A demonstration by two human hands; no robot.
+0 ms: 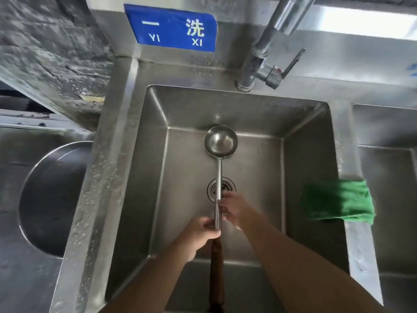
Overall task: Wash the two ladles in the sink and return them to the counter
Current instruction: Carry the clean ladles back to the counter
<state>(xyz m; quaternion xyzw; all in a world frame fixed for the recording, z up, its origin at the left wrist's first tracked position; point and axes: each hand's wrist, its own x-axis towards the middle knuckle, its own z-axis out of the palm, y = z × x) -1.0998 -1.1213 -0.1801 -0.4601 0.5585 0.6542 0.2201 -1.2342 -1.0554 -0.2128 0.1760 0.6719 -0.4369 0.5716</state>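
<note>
The ladle (218, 177) hangs over the middle of the sink (140, 168), its long axis running straight up the frame: bowl toward the top, dark handle toward the bottom edge. The left hand (198, 236) has its fingers closed round the shaft where the metal meets the handle. The right hand (234, 211), just above it, pinches the same shaft. A second ladle isn't in view. No water shows from the tap (266, 53) at upper right, and the bowl sits well below and left of its base.

Left hand (198, 233) reaching in from the bottom edge, fingers curling tight around a shaft | right hand (234, 210) sitting just ahead, fingertips pinching the same shaft | both forearms bare, angling inward, wrists nearly meeting.
</note>
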